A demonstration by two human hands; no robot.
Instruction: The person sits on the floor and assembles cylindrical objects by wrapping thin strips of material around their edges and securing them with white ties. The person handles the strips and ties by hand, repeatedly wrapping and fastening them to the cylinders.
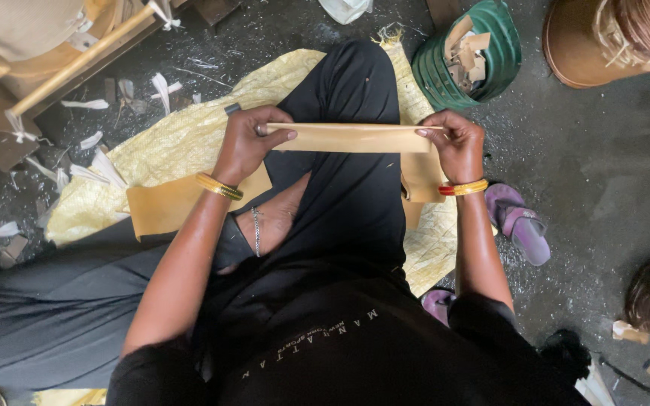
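One tan strip (355, 138) is held level above the lap, pinched at its left end by the left hand (246, 146) and at its right end by the right hand (457, 143). Two gold bangles (220, 186) are worn on the left wrist; one bangle (463, 188), gold with red, on the right. One yellow woven mat (182, 135) is spread beneath. One green basket (475, 56) of scraps is seen far right. Two purple sandals (520, 222) lie at right.
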